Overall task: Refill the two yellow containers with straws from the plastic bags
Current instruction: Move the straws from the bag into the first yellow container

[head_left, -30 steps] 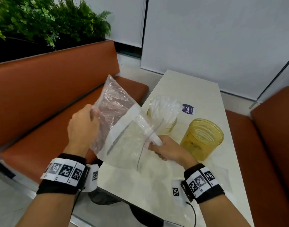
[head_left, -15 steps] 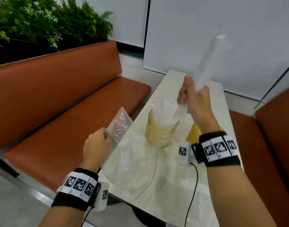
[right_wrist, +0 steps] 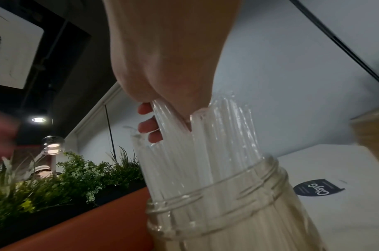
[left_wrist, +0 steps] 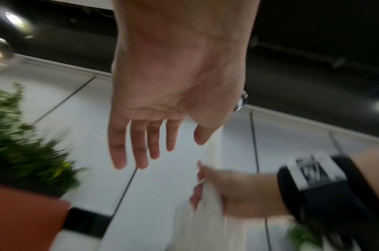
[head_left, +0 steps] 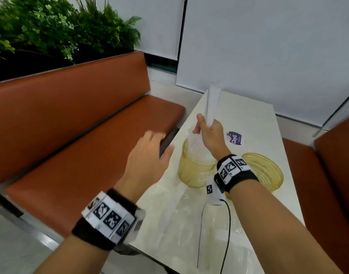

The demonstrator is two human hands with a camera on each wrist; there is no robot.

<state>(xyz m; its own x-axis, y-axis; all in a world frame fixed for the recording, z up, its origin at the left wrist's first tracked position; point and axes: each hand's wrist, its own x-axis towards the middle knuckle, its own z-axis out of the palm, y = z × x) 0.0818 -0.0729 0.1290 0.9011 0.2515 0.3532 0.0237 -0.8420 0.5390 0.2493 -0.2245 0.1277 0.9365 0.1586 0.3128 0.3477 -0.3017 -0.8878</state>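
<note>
Two yellow containers stand on the pale table (head_left: 254,119). The left container (head_left: 195,169) (right_wrist: 216,212) holds many clear straws. The right container (head_left: 266,173) (right_wrist: 373,132) looks empty. My right hand (head_left: 204,127) (right_wrist: 160,118) grips a bundle of straws (head_left: 212,101) (right_wrist: 173,118) upright, its lower end in the left container's mouth. My left hand (head_left: 155,141) (left_wrist: 145,144) hovers open, fingers spread, beside that container at the table's left edge, and holds nothing. An empty clear plastic bag (head_left: 179,224) lies flat on the near part of the table.
An orange bench (head_left: 86,139) runs along the left, with green plants (head_left: 51,30) behind it. Another orange seat (head_left: 332,184) is on the right. A purple sticker (head_left: 236,138) lies on the table beyond the containers. A black cable (head_left: 227,234) hangs from my right wrist over the bag.
My right hand has brought the straw bundle down from high in the air onto the left container. My left hand has let go of the bag, which now lies on the table, and moved forward, open.
</note>
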